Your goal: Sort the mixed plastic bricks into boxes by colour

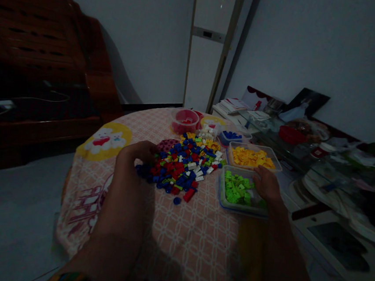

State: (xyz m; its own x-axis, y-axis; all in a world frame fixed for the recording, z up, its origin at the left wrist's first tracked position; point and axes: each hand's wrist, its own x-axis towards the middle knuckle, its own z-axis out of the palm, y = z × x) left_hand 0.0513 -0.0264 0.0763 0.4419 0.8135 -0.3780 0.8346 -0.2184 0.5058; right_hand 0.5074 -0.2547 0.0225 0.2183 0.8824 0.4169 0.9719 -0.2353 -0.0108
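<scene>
Left of the toy-brick pile [181,168], the left hand [134,150] curls nearer than the right hand [266,183] at the green-brick box [221,192]; neither grip can be told.

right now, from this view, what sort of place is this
Probably a living room at home: a carved wooden sofa stands at the left, and toy building bricks are heaped on a patterned tablecloth in front.

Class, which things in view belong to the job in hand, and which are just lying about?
Apparently in the job:
mixed brick pile, nearest the left hand
boxed green bricks, beside the right hand
boxed yellow bricks
boxed blue bricks

Apparently just lying about:
papers
red bowl
dark picture
</scene>
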